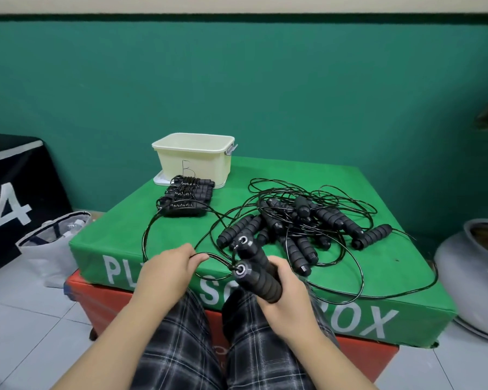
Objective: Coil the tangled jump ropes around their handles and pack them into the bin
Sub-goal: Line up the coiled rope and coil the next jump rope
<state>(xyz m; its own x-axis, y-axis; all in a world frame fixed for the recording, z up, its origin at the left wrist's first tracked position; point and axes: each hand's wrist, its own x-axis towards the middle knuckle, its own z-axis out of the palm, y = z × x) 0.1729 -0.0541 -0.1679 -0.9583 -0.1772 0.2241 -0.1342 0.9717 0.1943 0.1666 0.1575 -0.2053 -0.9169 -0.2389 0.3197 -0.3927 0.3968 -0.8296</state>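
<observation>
Step in hand: the person is starting to coil one jump rope, both of its handles [258, 273] gathered side by side, cord ends facing up and away from them.
Doing it well: I'd judge the cord wants steady tension as it is being fed, each turn lying next to the last along the foam; any loop snagging in the heap should be freed first (the cord is trailing off the front edge of the worktop, so it could catch there).
Right hand [286, 291]: curled firmly round the lower part of the paired handles, holding them tilted up over the lap.
Left hand [168, 266]: narrowly closed, thumb and fingers pinching the thin black cord [220, 258] just left of the handles.
Tangled pile [299, 226]: lying mid-worktop, handles and loops crossing.
Finished bundles [188, 197]: three or so, already wound, sitting just in front of the bin.
Bin [195, 159]: cream, open-topped, at the far left of the green worktop [119, 235]; its inside is not showing.
</observation>
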